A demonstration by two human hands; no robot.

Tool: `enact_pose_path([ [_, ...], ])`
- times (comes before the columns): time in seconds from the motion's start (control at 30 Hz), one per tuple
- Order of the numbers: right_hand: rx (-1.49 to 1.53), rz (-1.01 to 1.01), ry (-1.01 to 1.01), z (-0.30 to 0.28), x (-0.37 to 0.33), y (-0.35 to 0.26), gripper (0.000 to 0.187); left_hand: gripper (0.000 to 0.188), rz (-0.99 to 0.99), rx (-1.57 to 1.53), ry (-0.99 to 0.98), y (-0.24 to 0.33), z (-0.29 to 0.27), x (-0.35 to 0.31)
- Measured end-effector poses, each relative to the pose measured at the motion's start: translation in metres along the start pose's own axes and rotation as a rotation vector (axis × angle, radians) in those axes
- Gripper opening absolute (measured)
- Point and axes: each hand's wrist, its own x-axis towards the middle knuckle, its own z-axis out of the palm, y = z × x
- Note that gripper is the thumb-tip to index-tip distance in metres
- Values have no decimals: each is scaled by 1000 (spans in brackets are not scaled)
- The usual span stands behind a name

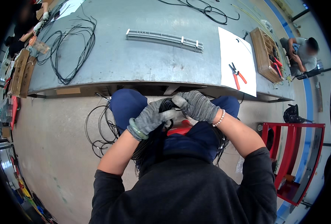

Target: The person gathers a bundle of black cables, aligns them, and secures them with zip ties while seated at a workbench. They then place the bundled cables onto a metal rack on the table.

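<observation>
Holding: black cable coil (167, 105), between blue-trousered knees (127, 100); left grip (152, 117) is clasping it, right grip (195, 105) is pinching its strand. Coil is looking mostly gathered; loose black cables (116, 128) nearby are seemingly remaining unbundled.

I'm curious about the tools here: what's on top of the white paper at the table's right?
Red-handled pliers lie on the white paper, with a small dark curved piece farther up. The pliers hide what's directly beneath them.
</observation>
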Motion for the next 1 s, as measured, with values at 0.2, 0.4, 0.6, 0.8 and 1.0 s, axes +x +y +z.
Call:
enact_pose_path([
  [0.2, 266, 198, -42, -10, 2, -17, 35, 58, 4, -864, -495, -67, -32, 17],
  [0.4, 241, 155, -22, -3, -1, -9, 39, 38, 101, -367, -374, -71, -25, 29],
  [0.6, 210, 72, 15, -8, 2, -12, 40, 21, 161, -664, -393, -80, -2, 34],
  [0.8, 136, 103, -41, -9, 2, -3, 45, 34, 82, -617, -414, -72, -8, 28],
  [1.0, 206, 192, -75, -8, 4, -3, 50, 28, 201, -310, -253, -61, -16, 31],
])
